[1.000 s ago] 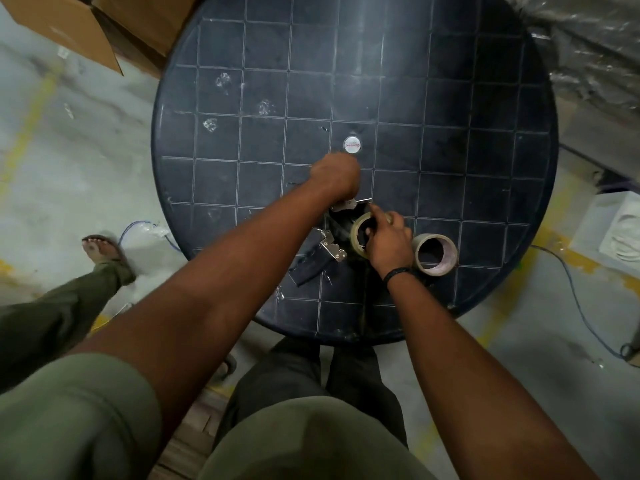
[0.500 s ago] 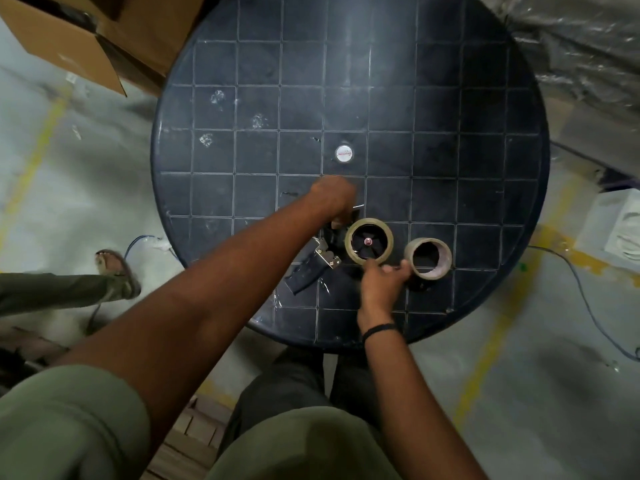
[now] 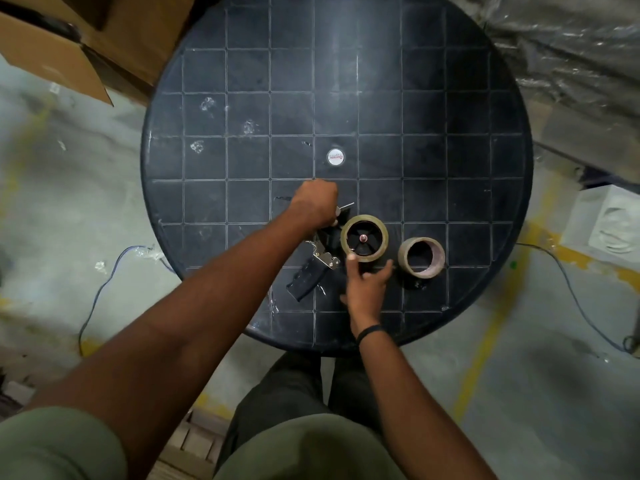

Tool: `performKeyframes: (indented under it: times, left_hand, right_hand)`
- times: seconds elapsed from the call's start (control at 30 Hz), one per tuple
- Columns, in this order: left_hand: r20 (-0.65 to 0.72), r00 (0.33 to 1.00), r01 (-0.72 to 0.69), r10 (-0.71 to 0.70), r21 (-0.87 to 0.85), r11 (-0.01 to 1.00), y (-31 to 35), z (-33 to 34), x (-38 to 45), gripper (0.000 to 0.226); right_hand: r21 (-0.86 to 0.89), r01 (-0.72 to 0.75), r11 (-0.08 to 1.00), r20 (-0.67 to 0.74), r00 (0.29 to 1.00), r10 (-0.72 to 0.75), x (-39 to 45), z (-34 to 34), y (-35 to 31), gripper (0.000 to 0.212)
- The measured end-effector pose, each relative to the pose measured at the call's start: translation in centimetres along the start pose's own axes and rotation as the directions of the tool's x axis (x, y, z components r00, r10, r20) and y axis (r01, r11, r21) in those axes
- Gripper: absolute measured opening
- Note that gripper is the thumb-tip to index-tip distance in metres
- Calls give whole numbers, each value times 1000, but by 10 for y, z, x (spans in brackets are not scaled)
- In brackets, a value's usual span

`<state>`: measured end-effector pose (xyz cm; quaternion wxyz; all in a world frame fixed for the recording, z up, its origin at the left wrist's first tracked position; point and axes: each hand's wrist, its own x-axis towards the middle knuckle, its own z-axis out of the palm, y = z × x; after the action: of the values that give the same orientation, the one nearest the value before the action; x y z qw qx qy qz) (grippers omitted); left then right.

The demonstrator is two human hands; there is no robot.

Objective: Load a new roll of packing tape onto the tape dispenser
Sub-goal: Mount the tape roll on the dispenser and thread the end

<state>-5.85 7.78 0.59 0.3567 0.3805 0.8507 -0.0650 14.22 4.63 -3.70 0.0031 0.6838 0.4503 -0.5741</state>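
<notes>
A black tape dispenser (image 3: pixel 313 270) lies on its side on the round dark table (image 3: pixel 450 133), handle pointing toward me. A tan roll of tape (image 3: pixel 379 249) sits around its black hub. My left hand (image 3: pixel 317 206) is closed over the dispenser's front end, which it hides. My right hand (image 3: pixel 367 285) is just below the roll, fingers apart, with the thumb tip touching the roll's near edge. A second tape ring (image 3: pixel 420 258), pale with a pinkish inner wall, lies flat to the right of the dispenser.
A small white round cap (image 3: pixel 335 157) marks the table's centre. Open cardboard boxes (image 3: pixel 69 39) stand at the upper left, plastic-wrapped goods (image 3: pixel 571 46) at the upper right. A white block (image 3: pixel 609 223) and cables (image 3: pixel 568 282) lie on the floor.
My right hand came off the top of the roll and drew back toward me, so the roll on the hub now shows. My left hand has stayed on the dispenser's front.
</notes>
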Motion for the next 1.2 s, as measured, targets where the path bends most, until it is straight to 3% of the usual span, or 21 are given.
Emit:
performKeyframes:
  times: [0.1,0.2,0.27,0.37,0.43,0.53,0.67,0.8,1.03,1.2]
  left_hand:
    - [69,996,-50,54,-59,997,-9,-7,2,43]
    - [67,996,-42,57,-201,979,-31,-1,2,47]
    - [43,998,-40,56,-299,953,-48,6,-3,51]
    - [0,998,-58,64,-396,917,-67,20,-7,39]
    - [-16,999,-52,50,-431,901,-68,21,-5,37]
    - [-63,996,36,-67,-400,916,-56,10,4,41]
    - [-47,992,100,-115,-255,962,-34,-3,12,36]
    - [-44,986,144,-159,-245,959,-24,-11,19,29]
    - [44,979,202,-198,-294,934,-21,-24,27,17]
    - [145,967,248,-208,-379,891,-27,-24,36,17]
  right_hand:
    - [-50,-12,999,134,991,18,-7,21,21,129]
    - [-76,-36,996,167,985,48,-10,37,25,128]
    - [-124,-20,992,121,992,35,-16,41,14,121]
    - [-303,100,948,-106,985,-138,-34,31,-5,103]
    - [-539,255,803,-195,890,-413,-49,22,-11,91]
    - [-761,430,486,-23,731,-682,-51,27,-22,89]
    - [-846,489,213,238,703,-670,-22,47,-56,115]
    - [-880,470,65,334,712,-618,11,56,-76,114]
    - [-837,537,106,348,672,-654,26,56,-76,98]
    - [-801,555,225,289,688,-665,38,62,-79,62]
